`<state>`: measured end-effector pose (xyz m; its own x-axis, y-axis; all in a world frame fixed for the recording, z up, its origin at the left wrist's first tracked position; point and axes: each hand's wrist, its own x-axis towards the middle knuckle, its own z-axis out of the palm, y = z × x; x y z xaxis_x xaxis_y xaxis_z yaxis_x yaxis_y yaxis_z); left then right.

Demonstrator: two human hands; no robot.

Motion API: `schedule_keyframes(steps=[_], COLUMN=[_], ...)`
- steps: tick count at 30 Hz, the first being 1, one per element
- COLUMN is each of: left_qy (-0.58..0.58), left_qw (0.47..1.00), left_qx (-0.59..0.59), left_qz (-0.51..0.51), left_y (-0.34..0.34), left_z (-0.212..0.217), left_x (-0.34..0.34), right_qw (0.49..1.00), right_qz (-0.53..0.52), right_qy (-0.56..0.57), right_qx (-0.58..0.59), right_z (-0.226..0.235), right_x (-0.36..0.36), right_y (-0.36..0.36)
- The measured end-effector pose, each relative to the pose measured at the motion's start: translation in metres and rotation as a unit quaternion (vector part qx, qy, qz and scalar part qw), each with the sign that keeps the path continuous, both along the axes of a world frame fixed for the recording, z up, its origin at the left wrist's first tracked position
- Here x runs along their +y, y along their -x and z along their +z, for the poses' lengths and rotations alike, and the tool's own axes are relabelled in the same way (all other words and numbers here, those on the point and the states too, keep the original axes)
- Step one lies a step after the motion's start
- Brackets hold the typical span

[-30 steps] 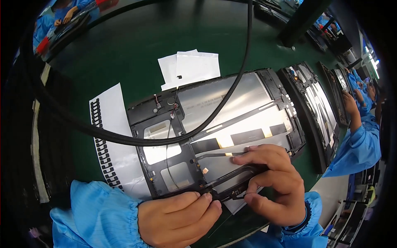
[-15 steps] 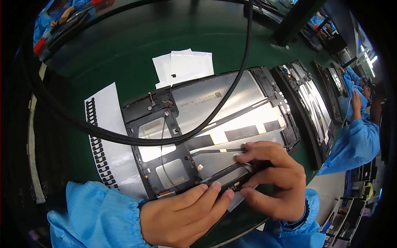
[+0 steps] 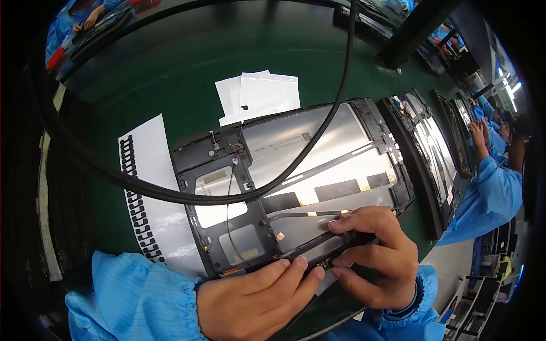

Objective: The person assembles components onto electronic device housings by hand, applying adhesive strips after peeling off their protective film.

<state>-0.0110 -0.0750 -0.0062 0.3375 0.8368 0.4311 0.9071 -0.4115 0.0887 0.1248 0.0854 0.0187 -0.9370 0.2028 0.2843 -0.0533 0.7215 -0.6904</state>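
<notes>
An opened flat, tablet-like device [image 3: 278, 136] with silver metal plates and a black frame lies at a slant before me. My left hand [image 3: 256, 295] is closed over its near edge, fingertips on the black frame and thumb out of sight. Just right of it, my right hand [image 3: 378, 258] has its fingers bent, with thumb and middle finger pinched together at the same edge. Whatever small piece sits between them is hidden. Its index fingertip touches the plate beside a thin black flat cable [image 3: 307, 214]. A thin wire [image 3: 228, 221] runs across the left part.
A thick black cable [image 3: 216, 199] loops above the device. Left lies a white sheet [image 3: 162, 193] bearing a row of black pieces; white papers [image 3: 267, 94] lie behind. A second opened device [image 3: 424, 148] stands at right, near a co-worker's blue sleeve [image 3: 486, 190].
The view has shifted slightly, so the device and papers appear a little lower and further right. My hands keep nearly the same hold at the near edge. The co-worker's hands at right have moved.
</notes>
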Motion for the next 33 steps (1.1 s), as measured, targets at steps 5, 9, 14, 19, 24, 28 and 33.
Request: schedule_keyframes(steps=[5, 9, 14, 19, 24, 28, 33], left_qy=[0.023, -0.097, 0.009, -0.005, 0.017, 0.115, 0.157], left_qw=[1.0, 0.933, 1.0, 0.993, 0.984, 0.957, 0.952], left_qx=[0.001, -0.331, -0.016, -0.113, -0.174, -0.249, -0.211], left_qz=[-0.004, 0.101, 0.017, -0.032, 0.017, 0.094, 0.158], left_y=[-0.007, -0.028, 0.001, 0.013, 0.037, 0.035, 0.024], left_z=[-0.007, -0.022, -0.002, -0.003, 0.009, 0.002, 0.001], left_x=[0.003, 0.004, -0.001, -0.005, -0.049, -0.085, -0.086], right_qw=[1.0, 0.999, 0.998, 0.994, 0.986, 0.996, 0.991], right_qz=[0.004, 0.006, 0.006, -0.037, -0.104, 0.067, 0.019], right_qy=[-0.015, -0.034, -0.054, -0.103, -0.102, -0.053, -0.125], right_qx=[0.003, 0.005, 0.013, 0.03, 0.076, 0.014, 0.042], right_z=[-0.003, -0.001, 0.002, -0.001, 0.003, -0.01, -0.022], right_x=[0.001, -0.002, -0.008, -0.014, -0.051, -0.097, -0.127], right_y=[0.003, 0.006, 0.01, 0.0, -0.013, -0.008, 0.002])
